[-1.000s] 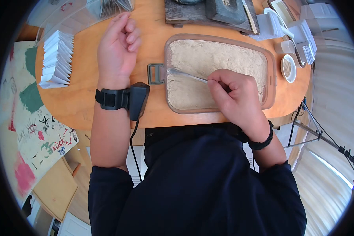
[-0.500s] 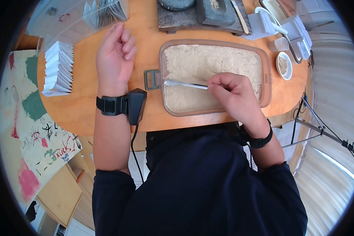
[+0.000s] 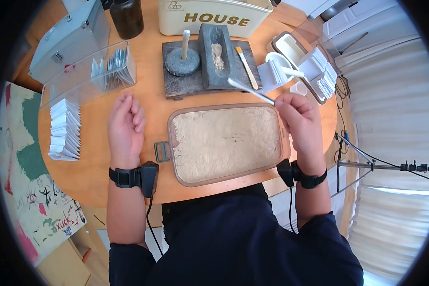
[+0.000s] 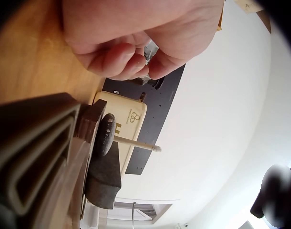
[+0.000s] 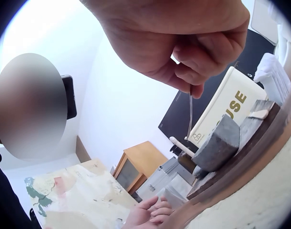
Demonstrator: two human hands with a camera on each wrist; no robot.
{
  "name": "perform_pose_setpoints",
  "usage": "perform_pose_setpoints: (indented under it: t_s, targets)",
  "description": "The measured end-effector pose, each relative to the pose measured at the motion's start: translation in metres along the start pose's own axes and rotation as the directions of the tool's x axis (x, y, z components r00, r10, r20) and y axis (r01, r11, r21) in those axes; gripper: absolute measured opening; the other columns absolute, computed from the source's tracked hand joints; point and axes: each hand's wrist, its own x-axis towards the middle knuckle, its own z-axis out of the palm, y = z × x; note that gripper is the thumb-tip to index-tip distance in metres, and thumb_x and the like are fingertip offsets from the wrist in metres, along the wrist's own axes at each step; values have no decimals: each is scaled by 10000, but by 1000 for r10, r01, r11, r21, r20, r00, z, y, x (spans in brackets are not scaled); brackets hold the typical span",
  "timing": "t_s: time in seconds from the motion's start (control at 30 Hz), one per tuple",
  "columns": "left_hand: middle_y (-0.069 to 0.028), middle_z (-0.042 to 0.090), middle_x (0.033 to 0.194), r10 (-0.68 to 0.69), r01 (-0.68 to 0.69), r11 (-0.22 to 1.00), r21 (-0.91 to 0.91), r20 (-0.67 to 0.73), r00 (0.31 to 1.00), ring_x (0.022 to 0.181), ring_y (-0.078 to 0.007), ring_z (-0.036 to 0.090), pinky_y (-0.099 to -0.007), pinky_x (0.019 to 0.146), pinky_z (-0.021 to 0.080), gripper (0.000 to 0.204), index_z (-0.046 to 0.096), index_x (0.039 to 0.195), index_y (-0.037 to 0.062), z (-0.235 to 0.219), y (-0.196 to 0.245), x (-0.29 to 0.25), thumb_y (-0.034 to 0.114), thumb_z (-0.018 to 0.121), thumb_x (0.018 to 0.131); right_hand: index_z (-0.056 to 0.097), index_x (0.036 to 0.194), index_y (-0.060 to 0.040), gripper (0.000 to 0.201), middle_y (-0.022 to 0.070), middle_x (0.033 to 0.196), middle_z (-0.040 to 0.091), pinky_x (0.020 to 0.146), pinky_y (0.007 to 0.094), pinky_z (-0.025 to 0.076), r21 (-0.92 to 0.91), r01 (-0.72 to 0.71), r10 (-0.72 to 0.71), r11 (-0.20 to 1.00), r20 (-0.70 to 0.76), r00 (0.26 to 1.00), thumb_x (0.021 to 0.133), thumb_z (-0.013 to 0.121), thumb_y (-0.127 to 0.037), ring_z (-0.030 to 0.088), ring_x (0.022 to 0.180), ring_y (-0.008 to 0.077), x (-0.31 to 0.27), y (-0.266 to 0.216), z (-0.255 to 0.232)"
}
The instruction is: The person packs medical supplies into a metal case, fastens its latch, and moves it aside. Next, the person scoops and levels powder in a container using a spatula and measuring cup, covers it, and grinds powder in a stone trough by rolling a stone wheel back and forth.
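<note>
In the head view my right hand (image 3: 301, 125) pinches a slim metal spatula (image 3: 250, 90) between thumb and fingers. Its flat tip points left and overlaps the foot of the dark stone trough (image 3: 216, 57). Below and left of that hand lies a box of pale powder (image 3: 176, 174), its surface fairly level with a few small cracks right of the middle. The right wrist view shows the spatula (image 5: 190, 112) edge-on, hanging from my fingertips. My left hand (image 3: 126, 126) lies to the left of the box, palm up, fingers loosely curled and holding nothing.
Behind the box, a dark wooden board (image 3: 176, 89) bears the trough, a round stone with a wooden handle (image 3: 183, 62) and a brush (image 3: 247, 69). Folded white papers (image 3: 65, 128) and a clear bin (image 3: 81, 90) stand left. A cream box (image 3: 214, 19) is at the back.
My right hand has risen off the powder and moved right with the spatula, whose tip now points toward the trough. My left hand keeps its pose. The head view has tilted up, showing more table.
</note>
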Motion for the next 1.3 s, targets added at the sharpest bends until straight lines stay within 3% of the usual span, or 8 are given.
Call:
perform_pose_setpoints:
  t_s: [0.17,0.33,0.43,0.53,0.6,0.7,0.9,1.3]
  targets:
    - [-10,478,805,1,0,1000,-22,9,1000,603,-73,420,-197,473,325,133,534,1110,58,-3,-1,0,138,517,1005,691,875,13,120,-55,621,542,497,220,330,-59,97,-100,994,-49,994,894,637,-93,438,552,19,26,1,15]
    - [-12,479,811,-13,13,999,-32,8,1000,606,-76,422,-198,478,330,139,537,1117,59,-1,-1,-1,139,520,1004,703,905,-32,80,86,613,610,508,284,437,-527,431,-540,732,-63,840,874,659,-91,568,512,159,24,3,29]
    - [5,471,791,-37,37,998,-41,2,999,610,-73,416,-202,472,332,110,546,1091,71,2,1,-1,147,499,1027,703,902,-38,69,102,622,614,505,297,444,-578,471,-606,666,-51,794,866,672,-88,583,515,195,24,10,30]
    - [7,467,792,-67,68,996,-59,5,998,611,-73,413,-204,479,330,108,547,1090,69,-3,0,1,145,500,1028,700,899,-35,67,90,614,605,507,284,441,-497,431,-550,754,-117,827,875,674,-92,571,514,160,16,12,20]
    - [6,461,792,-30,33,997,-64,46,999,609,-77,408,-208,481,329,108,549,1082,60,-8,-2,3,142,503,1029,681,887,-3,89,-1,586,546,508,229,394,-309,355,-417,882,-164,894,913,651,-83,484,540,41,2,12,10]
    - [2,454,789,-43,46,996,-72,31,999,620,-83,404,-212,485,326,135,556,1092,32,-5,1,2,139,506,1027,667,880,5,87,-23,600,531,517,217,384,-333,292,-335,897,-81,939,920,634,-65,466,555,32,-24,21,-10]
    - [0,470,796,-46,49,997,-55,69,997,635,-84,415,-211,494,334,155,564,1110,32,-8,-1,3,149,521,1018,656,888,16,83,4,634,568,531,243,418,-322,88,-93,943,0,996,910,627,-59,509,572,65,-50,63,-18]
    - [-8,449,798,-33,37,998,-50,75,997,638,-94,404,-223,500,329,168,560,1122,10,-7,1,2,134,494,1030,688,875,5,98,131,682,655,566,312,485,-487,126,-133,864,21,991,868,643,-82,620,574,203,-37,67,-7]
